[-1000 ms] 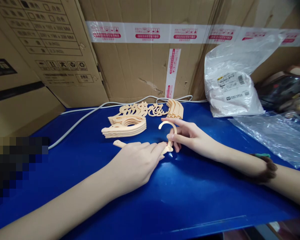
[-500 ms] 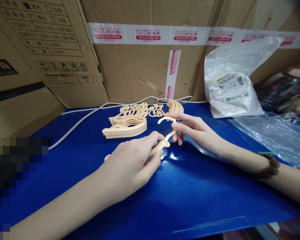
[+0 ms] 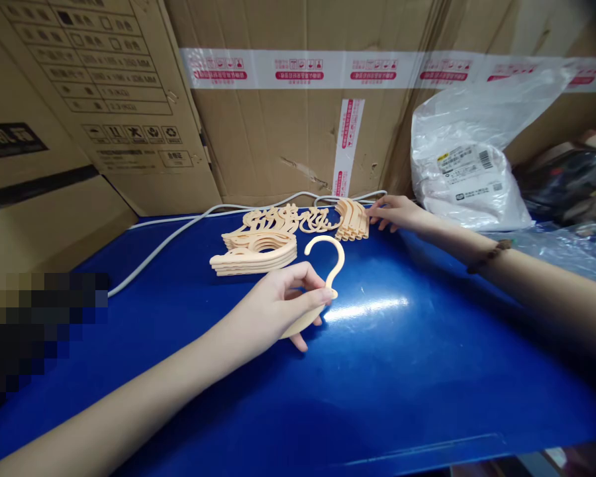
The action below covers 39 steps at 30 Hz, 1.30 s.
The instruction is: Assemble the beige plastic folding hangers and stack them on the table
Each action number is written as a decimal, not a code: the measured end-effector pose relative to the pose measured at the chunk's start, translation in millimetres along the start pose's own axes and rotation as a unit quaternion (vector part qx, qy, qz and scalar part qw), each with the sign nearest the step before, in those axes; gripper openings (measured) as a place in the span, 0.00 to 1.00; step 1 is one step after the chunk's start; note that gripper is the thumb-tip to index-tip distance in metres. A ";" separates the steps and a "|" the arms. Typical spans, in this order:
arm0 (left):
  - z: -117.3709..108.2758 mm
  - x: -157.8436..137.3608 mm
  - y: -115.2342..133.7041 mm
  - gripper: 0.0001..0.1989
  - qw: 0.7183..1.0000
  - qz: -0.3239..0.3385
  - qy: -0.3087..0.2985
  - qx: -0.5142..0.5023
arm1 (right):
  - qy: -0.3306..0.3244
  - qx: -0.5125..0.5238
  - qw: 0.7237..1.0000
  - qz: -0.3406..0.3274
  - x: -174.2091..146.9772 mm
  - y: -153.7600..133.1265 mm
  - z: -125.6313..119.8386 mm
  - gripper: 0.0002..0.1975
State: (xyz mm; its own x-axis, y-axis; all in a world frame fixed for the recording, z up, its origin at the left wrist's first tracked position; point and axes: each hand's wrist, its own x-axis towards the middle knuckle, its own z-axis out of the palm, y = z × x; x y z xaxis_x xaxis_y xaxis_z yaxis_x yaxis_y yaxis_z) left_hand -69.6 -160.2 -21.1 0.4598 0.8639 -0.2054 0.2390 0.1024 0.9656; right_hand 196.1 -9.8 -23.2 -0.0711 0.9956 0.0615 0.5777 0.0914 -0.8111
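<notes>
My left hand [image 3: 283, 298] is closed around a cream-coloured hanger piece [image 3: 300, 322] above the blue table. A curved hook [image 3: 340, 255] rises from its end, joined near my thumb. Much of the piece is hidden by my palm. At the back right, my right hand [image 3: 400, 213] reaches to a pile of curved hanger arms [image 3: 351, 218]. Its fingers are apart, with the fingertips at the pile's right edge. Left of that pile lie several loose hooks [image 3: 312, 219]. A neat stack of flat hanger arms [image 3: 255, 262] sits further left.
A blue table [image 3: 377, 384] fills the foreground. Cardboard boxes [image 3: 278, 132] stand behind and to the left. A white cable [image 3: 166, 240] runs along the back. On the right are a white plastic bag [image 3: 469, 179] and a clear plastic sheet [image 3: 556, 255].
My right hand has let go of the hook and moved back and right to the pile of curved arms. My left hand has turned the hanger piece, its hook now more upright.
</notes>
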 end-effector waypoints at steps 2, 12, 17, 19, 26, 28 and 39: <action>-0.6 1.2 -0.5 0.12 1.000 -0.011 0.001 -0.024 | 0.014 -0.015 1.000 0.008 5.5 3.1 2.1 0.11; -0.6 2.9 -2.4 0.12 0.999 -0.031 -0.003 -0.042 | 0.030 -0.022 0.998 0.047 8.8 -6.7 3.5 0.09; 0.4 6.9 2.6 0.09 0.996 -0.056 0.008 -0.065 | 0.058 0.034 0.996 0.066 6.9 -8.3 -2.2 0.07; 0.1 9.5 5.9 0.08 0.994 -0.070 0.018 -0.086 | 0.071 0.079 0.992 0.067 2.2 -12.1 -6.7 0.06; 6.2 17.3 15.1 0.05 0.991 -0.072 0.046 -0.104 | 0.011 0.275 0.961 0.020 -45.6 -35.9 -11.5 0.07; 8.6 18.4 14.2 0.05 0.990 -0.069 0.048 -0.117 | -0.012 0.290 0.957 0.020 -61.5 -39.8 -5.4 0.06; 9.4 9.1 9.1 0.04 0.987 -0.082 0.024 -0.139 | -0.146 0.044 0.975 -0.160 -110.6 -40.1 20.2 0.17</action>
State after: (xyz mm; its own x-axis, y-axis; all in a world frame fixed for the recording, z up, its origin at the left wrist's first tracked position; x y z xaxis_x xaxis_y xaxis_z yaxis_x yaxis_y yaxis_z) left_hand -55.2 -156.0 -15.8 0.3923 0.8460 -0.3612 0.0591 0.3687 0.9277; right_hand 164.5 -124.0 -9.3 -0.4725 0.8664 0.1614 0.4169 0.3811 -0.8252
